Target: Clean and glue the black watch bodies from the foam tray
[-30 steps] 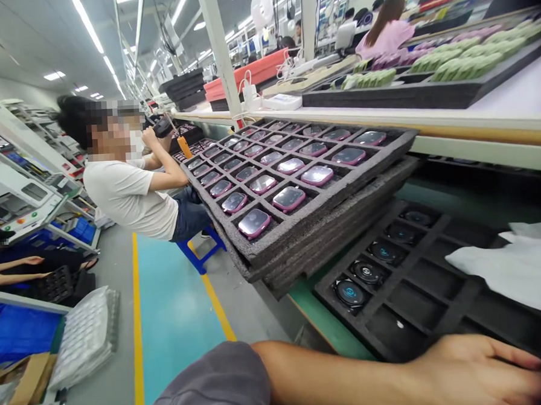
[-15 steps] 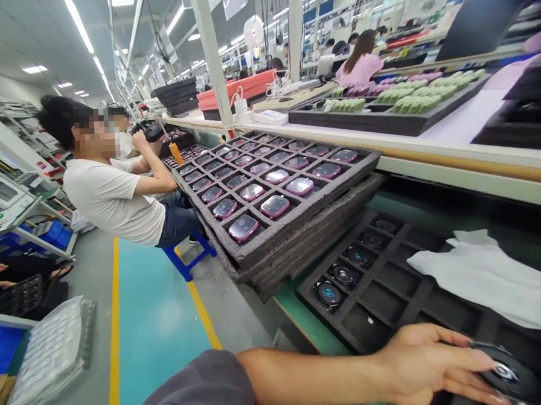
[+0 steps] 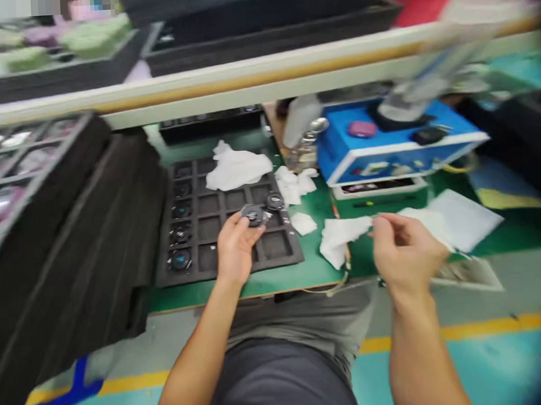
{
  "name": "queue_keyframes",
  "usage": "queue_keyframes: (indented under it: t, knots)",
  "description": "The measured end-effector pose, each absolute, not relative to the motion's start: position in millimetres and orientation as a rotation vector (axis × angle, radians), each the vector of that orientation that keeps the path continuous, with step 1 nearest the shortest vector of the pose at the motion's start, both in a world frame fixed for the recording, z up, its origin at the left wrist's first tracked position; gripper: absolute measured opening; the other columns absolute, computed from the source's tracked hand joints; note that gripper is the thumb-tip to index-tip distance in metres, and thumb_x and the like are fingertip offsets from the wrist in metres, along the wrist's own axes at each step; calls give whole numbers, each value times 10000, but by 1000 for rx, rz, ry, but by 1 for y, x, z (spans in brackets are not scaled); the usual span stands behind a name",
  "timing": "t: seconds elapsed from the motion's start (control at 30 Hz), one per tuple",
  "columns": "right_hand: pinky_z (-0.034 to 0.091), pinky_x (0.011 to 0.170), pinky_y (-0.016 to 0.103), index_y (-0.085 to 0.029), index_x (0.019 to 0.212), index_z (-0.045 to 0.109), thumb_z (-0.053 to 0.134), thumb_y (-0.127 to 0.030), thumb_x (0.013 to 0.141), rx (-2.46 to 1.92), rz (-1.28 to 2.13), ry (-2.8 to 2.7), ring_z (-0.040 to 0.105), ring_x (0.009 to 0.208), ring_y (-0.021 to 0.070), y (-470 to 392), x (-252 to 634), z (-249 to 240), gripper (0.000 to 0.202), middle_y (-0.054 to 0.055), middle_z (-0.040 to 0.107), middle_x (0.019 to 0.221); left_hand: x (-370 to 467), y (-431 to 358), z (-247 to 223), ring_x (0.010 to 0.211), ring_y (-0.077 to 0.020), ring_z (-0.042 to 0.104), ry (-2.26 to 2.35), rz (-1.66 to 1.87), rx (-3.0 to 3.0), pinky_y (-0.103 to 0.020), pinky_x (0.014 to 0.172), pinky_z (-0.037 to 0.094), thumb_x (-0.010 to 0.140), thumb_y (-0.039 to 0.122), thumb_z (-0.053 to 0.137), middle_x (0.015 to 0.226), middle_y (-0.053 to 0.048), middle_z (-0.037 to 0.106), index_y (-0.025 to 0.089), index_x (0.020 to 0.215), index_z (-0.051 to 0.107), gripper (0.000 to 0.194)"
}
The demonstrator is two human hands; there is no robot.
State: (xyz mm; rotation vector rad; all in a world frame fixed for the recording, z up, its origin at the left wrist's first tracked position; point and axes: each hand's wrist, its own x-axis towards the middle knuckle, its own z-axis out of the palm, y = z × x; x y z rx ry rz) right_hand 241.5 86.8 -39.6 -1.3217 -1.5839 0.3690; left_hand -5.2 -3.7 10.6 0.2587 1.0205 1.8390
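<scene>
In the head view, my left hand (image 3: 237, 246) holds a black smartwatch body (image 3: 253, 215) between thumb and fingers, its round sensor side facing up. Below it lies a black foam tray (image 3: 276, 264) with square compartments. Several similar watch bodies fill the tray's left column, and another watch body (image 3: 274, 201) sits near its right side. To the right, my right hand (image 3: 406, 250) is closed in a pinch on the corner of a white wipe (image 3: 340, 235), which hangs off to the left of the fingers. A larger white cloth (image 3: 236, 168) covers the tray's back compartments.
Stacked foam trays (image 3: 130, 222) with pink-rimmed watches stand at the left. On the green bench (image 3: 275, 285) are crumpled wipes (image 3: 292, 186), a glass bottle with a metal top (image 3: 310, 143) and a blue box (image 3: 399, 153). A shelf edge (image 3: 246, 83) runs across the back.
The view has swung right and down from the aisle and a seated co-worker to the bench. My right hand and the wipe have come into view. The watch body remains in my left hand.
</scene>
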Motion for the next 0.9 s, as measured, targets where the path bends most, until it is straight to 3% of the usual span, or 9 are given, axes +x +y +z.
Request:
queue_keyframes:
  t: [0.1, 0.37, 0.53, 0.73, 0.9]
  knots:
    - [557, 670, 320, -184, 1005, 757, 655, -412, 939, -1468, 295, -1467, 695, 652, 181, 74, 269, -41, 258, 64, 751, 807, -7, 8, 7, 963, -197, 759, 1072, 1798, 368, -371, 953, 559, 748, 284, 820, 1015, -48, 779, 189, 1002, 642, 324]
    - [552, 606, 314, -209, 997, 759, 635, -426, 920, -1462, 245, -1468, 709, 641, 187, 54, 257, -35, 261, 49, 762, 801, -1, 6, 7, 951, -185, 760, 1123, 1786, 434, -340, 942, 564, 735, 248, 833, 978, -22, 773, 190, 979, 655, 307]
    - [563, 638, 318, -205, 1051, 738, 630, -394, 913, -1504, 316, -1530, 718, 708, 194, 66, 262, -27, 258, 66, 777, 890, -1, 10, 7, 972, -194, 762, 1132, 1791, 427, -343, 947, 563, 744, 243, 821, 967, -23, 782, 194, 965, 667, 274]
    - [557, 748, 359, -220, 1098, 733, 580, -191, 885, -1500, 314, -1887, 700, 824, 212, 82, 269, -24, 264, 77, 752, 1100, -1, 12, 6, 970, -189, 762, 1077, 1811, 422, -326, 922, 573, 745, 223, 829, 979, -21, 786, 186, 974, 679, 277]
    - [548, 817, 422, -205, 1021, 742, 553, -266, 930, -1370, 232, -2281, 660, 974, 297, 92, 268, -22, 219, 100, 742, 1050, -4, 10, 5, 974, -207, 759, 1085, 1832, 380, -347, 908, 576, 718, 238, 853, 998, -30, 778, 178, 994, 670, 337]
